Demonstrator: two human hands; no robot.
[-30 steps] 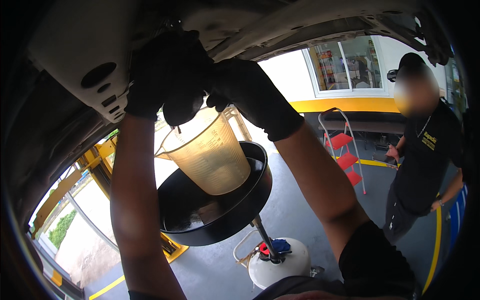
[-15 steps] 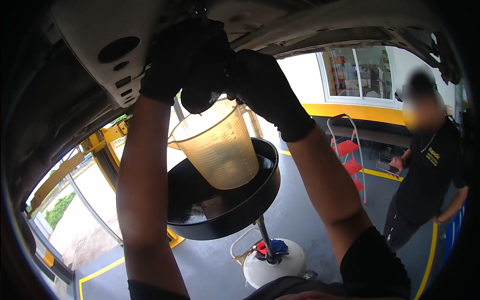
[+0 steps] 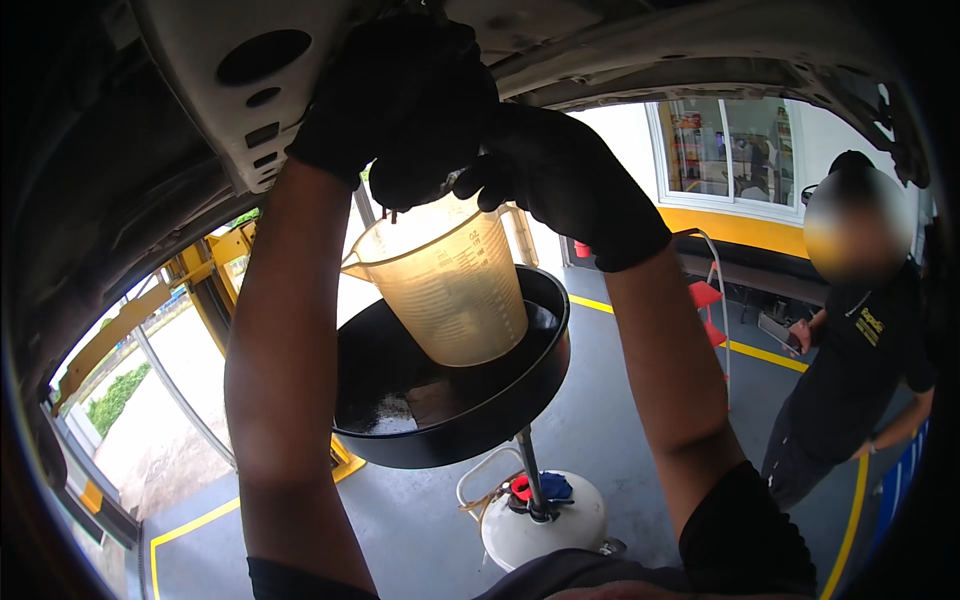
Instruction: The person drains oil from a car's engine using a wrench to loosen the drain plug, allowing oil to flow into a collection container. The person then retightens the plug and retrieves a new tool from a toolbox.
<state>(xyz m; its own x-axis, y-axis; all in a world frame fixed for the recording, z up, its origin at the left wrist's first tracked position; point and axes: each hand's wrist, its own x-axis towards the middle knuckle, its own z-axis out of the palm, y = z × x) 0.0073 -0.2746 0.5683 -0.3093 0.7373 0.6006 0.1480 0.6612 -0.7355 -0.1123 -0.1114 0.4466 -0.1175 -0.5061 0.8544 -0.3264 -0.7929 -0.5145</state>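
Observation:
Both of my hands, in black gloves, are raised to the underside of a vehicle (image 3: 215,110). My left hand (image 3: 405,110) is closed, its fingers curled up against the underbody, and what it grips is hidden. Beside it, touching or nearly so, my right hand (image 3: 570,180) has its fingers bent inward; anything in them is hidden too. Just below the hands, a translucent yellowish measuring jug (image 3: 445,290) with a spout and handle stands slightly tilted in a wide black drain pan (image 3: 460,447). Dark wet residue shows in the pan.
The pan's pole rises from a white tank (image 3: 550,525) with red and blue items on top. At the right stands a person (image 3: 850,350) in dark clothes, holding a dark object. A red step ladder (image 3: 708,295) is behind my right arm; yellow lift parts (image 3: 205,285) are left.
My hands have shifted slightly to the right, and my right wrist has turned a little outward. The whole view has moved slightly. The jug still stands in the pan.

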